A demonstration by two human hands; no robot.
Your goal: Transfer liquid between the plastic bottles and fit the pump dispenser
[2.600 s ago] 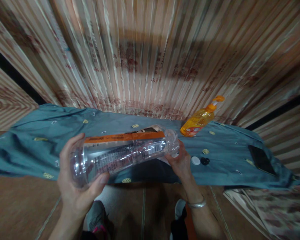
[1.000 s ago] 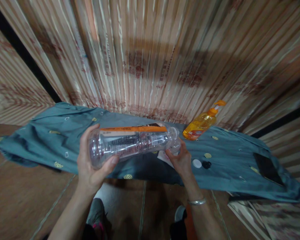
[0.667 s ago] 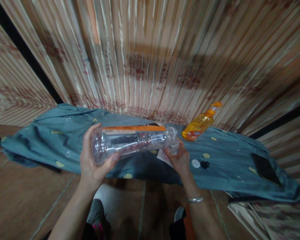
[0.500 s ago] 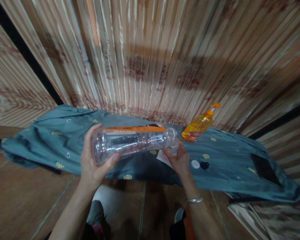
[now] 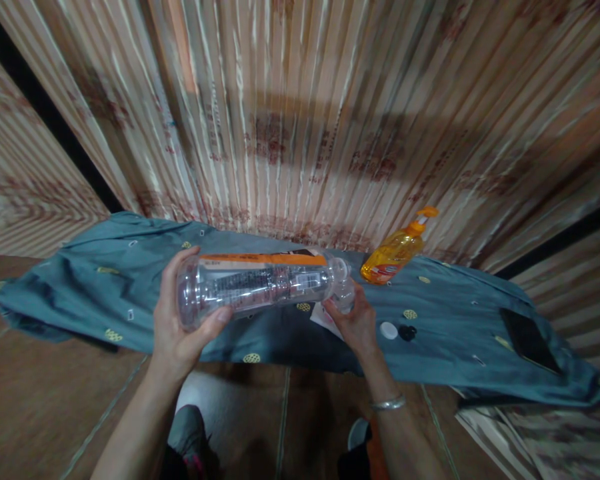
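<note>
My left hand (image 5: 177,337) is closed around the base end of a large clear plastic bottle (image 5: 253,290) with an orange-edged printed label. The bottle lies almost level in the air, its neck to the right and slightly higher than its base. At that neck, my right hand (image 5: 357,325) grips a small clear container (image 5: 344,293), partly hidden by the fingers. The two mouths meet or nearly meet; I cannot tell if they touch. Below the right hand lies a pale printed sheet (image 5: 324,319). Beside it are a white cap (image 5: 389,331) and a small black piece (image 5: 408,332).
A blue-green patterned cloth (image 5: 450,347) covers the narrow table. At the back stands an orange pump bottle (image 5: 393,257) of yellow liquid. A dark phone-like slab (image 5: 529,341) lies at the right. Behind is a striped curtain (image 5: 290,133), with black poles at both sides.
Both hands and the bottle appear shifted slightly left, much as the whole view has. The grip on the large bottle and the small container stays the same.
</note>
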